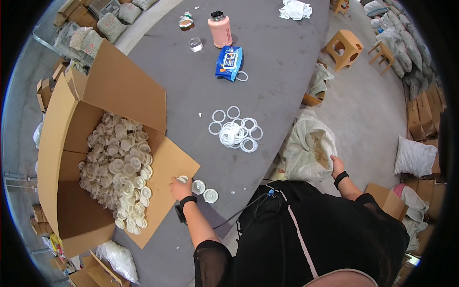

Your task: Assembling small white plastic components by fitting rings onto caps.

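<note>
My left hand (180,188) rests on the grey table (267,62) at the edge of a box flap, its fingers curled over a small white round cap (183,179). Two more white caps (204,191) lie on the table just right of it. A big open cardboard box (71,143) to the left is full of the same white caps (119,167). My right hand (336,166) reaches down off the table's edge into a large white sack (306,148) on the floor; what its fingers hold is hidden. A pile of white rings (235,131) lies mid-table.
At the far end of the table stand a pink bottle (220,29), a clear cup (195,44), a small jar (186,22), a blue packet (229,62) and a white cloth (295,8). Wooden stools (343,48), filled sacks (414,158) and cartons surround the table.
</note>
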`<action>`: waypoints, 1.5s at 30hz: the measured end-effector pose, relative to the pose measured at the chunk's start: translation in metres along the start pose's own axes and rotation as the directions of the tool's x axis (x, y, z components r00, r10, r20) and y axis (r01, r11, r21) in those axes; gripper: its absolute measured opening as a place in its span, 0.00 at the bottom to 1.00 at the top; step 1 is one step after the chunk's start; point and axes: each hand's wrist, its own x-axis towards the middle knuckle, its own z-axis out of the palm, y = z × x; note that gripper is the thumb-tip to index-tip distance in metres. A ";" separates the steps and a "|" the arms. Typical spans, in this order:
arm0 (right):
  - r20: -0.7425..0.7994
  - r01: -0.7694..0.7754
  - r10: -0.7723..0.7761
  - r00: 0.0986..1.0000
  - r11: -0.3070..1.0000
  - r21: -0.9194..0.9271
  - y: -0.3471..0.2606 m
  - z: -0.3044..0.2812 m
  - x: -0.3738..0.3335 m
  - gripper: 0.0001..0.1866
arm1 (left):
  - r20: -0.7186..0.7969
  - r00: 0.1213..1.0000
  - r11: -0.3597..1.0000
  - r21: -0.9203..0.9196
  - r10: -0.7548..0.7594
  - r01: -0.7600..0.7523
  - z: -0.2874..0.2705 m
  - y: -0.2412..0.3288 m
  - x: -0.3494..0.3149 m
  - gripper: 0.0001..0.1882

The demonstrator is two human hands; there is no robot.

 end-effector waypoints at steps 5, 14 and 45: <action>0.066 -0.023 0.020 0.998 0.999 0.049 0.003 -0.001 0.005 0.16 | -0.068 0.985 0.952 -0.257 0.156 -0.169 0.017 -0.022 0.005 0.28; 0.053 -0.017 0.018 0.998 1.000 -0.018 -0.006 0.016 -0.004 0.16 | -0.015 0.965 0.954 -0.146 0.264 -0.263 0.018 0.010 -0.047 0.36; 0.072 0.138 -0.151 0.986 0.978 0.154 0.018 -0.017 0.022 0.13 | 0.157 0.602 -0.192 -0.860 0.783 0.474 -0.006 0.056 -0.103 0.32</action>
